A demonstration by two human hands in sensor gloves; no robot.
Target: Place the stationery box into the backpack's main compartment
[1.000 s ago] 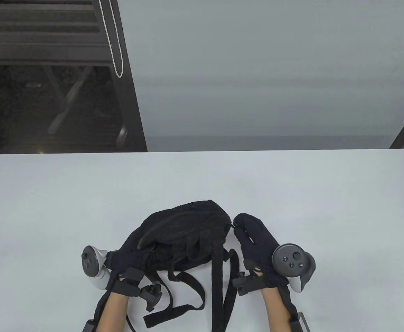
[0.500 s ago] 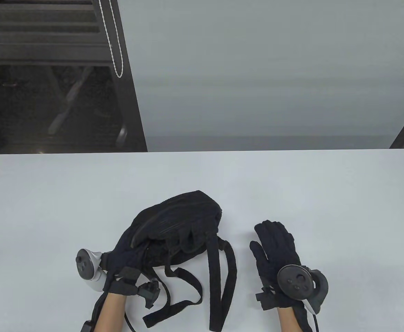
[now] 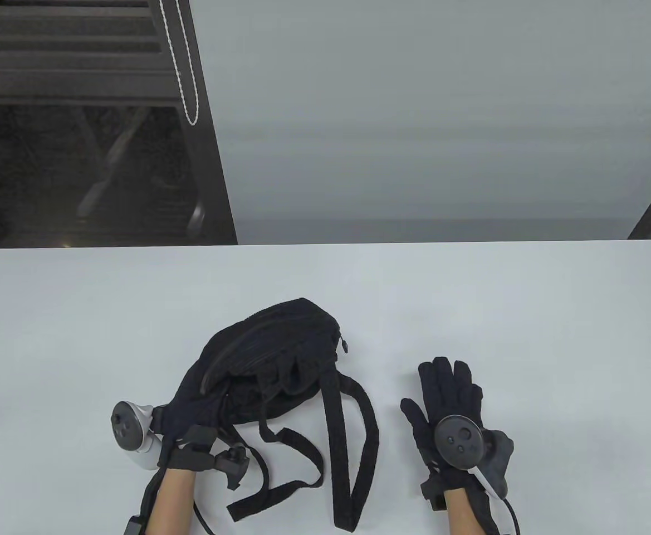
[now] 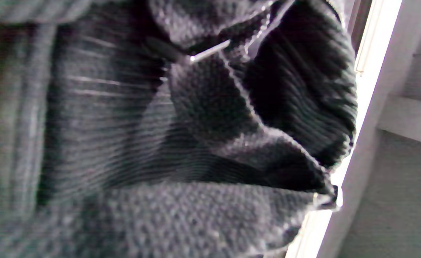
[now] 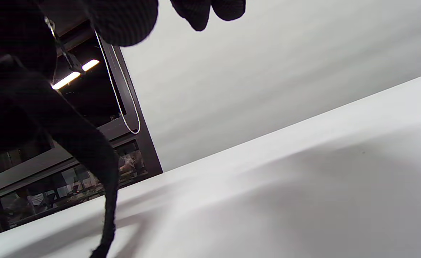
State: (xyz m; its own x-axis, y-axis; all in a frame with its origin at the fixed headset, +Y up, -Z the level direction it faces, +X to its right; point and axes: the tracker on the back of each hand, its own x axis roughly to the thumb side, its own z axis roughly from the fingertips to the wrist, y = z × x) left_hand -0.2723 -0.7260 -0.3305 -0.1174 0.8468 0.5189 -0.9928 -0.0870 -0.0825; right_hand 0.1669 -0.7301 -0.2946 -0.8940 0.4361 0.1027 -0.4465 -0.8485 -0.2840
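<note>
White table [image 3: 525, 312] carries a black backpack [image 3: 280, 345], its straps [image 3: 353, 446] trailing toward the person. Left hand [image 3: 189, 398] grips the backpack's near-left side, fingers curled into the fabric. Right hand [image 3: 448, 407] rests flat, fingers spread, well apart to the backpack's right. No stationery box shows in any view.

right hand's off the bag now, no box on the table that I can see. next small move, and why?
Probably let the left hand release the backpack and withdraw. The right hand lies open, apart from it; no stationery box shows on the table, so it may already be packed.
</note>
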